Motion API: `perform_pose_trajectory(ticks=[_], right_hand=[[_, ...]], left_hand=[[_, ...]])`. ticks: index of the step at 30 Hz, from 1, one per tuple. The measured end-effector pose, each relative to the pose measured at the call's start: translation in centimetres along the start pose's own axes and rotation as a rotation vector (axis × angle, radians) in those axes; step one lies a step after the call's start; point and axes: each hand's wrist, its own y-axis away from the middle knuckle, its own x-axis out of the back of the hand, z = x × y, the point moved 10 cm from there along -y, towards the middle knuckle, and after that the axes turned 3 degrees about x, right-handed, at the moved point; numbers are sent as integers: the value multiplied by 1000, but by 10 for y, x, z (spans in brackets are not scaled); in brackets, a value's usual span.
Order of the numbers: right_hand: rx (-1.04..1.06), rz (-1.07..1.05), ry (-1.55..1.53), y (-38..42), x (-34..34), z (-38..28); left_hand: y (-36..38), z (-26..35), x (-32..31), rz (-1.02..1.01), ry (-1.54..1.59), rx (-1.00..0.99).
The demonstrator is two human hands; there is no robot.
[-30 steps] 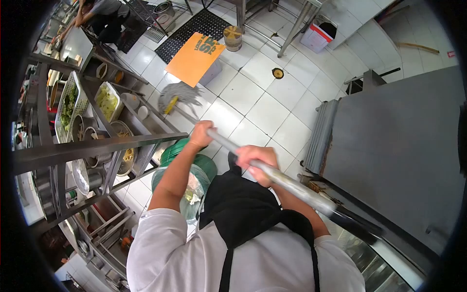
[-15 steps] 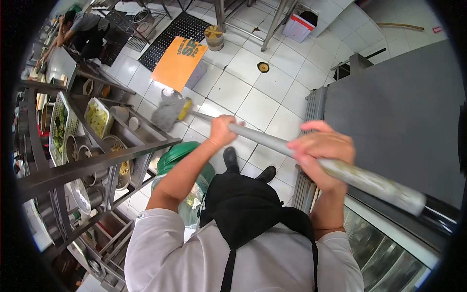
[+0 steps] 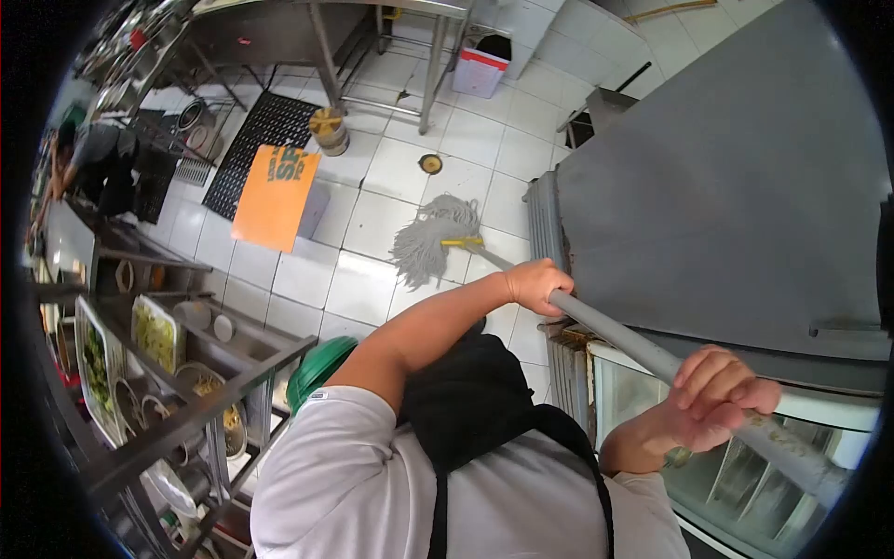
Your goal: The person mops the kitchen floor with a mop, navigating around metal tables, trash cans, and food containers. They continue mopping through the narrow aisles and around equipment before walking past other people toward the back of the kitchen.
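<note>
Mopping: under way | mop head (image 3: 431, 244) pressed on floor beside grey cabinet (image 3: 736, 177) | left hand (image 3: 537, 285), right hand (image 3: 715, 399) clenched on handle (image 3: 615, 333) | remaining floor: extent cannot be told

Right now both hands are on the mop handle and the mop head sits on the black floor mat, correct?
Not quite. Both hands are on the mop handle, left hand lower, right hand higher, but the mop head lies on the white floor tiles, not the black floor mat, which is further off beyond the orange board. The head view shows this.
</note>
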Motion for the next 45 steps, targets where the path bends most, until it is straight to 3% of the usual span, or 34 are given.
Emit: perform_pose_trajectory(ticks=[3, 4, 9, 11, 13, 16, 19, 20, 23, 25, 27, 28, 30, 32, 36, 40, 43, 45], right_hand=[[57, 119, 115, 22, 20, 24], [38, 72, 111, 20, 17, 40], [21, 178, 17, 45, 53, 150], [-34, 168, 83, 62, 55, 207], [-209, 266, 105, 81, 57, 267], [-395, -33, 273, 75, 43, 324], [-420, 26, 257, 48, 60, 326], [-409, 50, 275, 28, 70, 318], [-386, 133, 314, -42, 104, 276], [-256, 127, 269, -86, 111, 239], [26, 53, 23, -114, 105, 212], [-40, -223, -183, -142, 87, 214], [-46, -411, -387, -165, 69, 218], [60, -229, -365, -172, 66, 215], [-41, 119, 35, -191, 63, 243], [-38, 113, 54, -211, 35, 291], [68, 260, 164, -223, 14, 328], [12, 396, 302, -217, 10, 363]], left_hand=[[-25, -40, 7, -20, -49, -21], [-34, -57, 11, -19, -41, -23], [-78, -169, 55, 3, -230, 85], [-84, -227, 80, -34, -338, 223], [-78, -301, 106, -115, -434, 561], [-74, -312, 153, 69, -705, 729], [-93, -321, 152, -130, -522, 796], [-107, -310, 152, -3, -574, 673], [-155, -253, 147, -23, -383, 578], [-176, -205, 140, 20, -290, 342], [-183, -163, 132, 62, -121, 129], [-181, -154, 127, 69, -39, 138], [-183, -143, 126, 150, 47, 75], [-184, -135, 137, 289, 79, -63], [-206, -158, 173, 285, 115, -172], [-226, -206, 214, 274, 78, -176], [-253, -258, 231, 140, 66, -134], [-275, -301, 241, -15, 25, -22]])
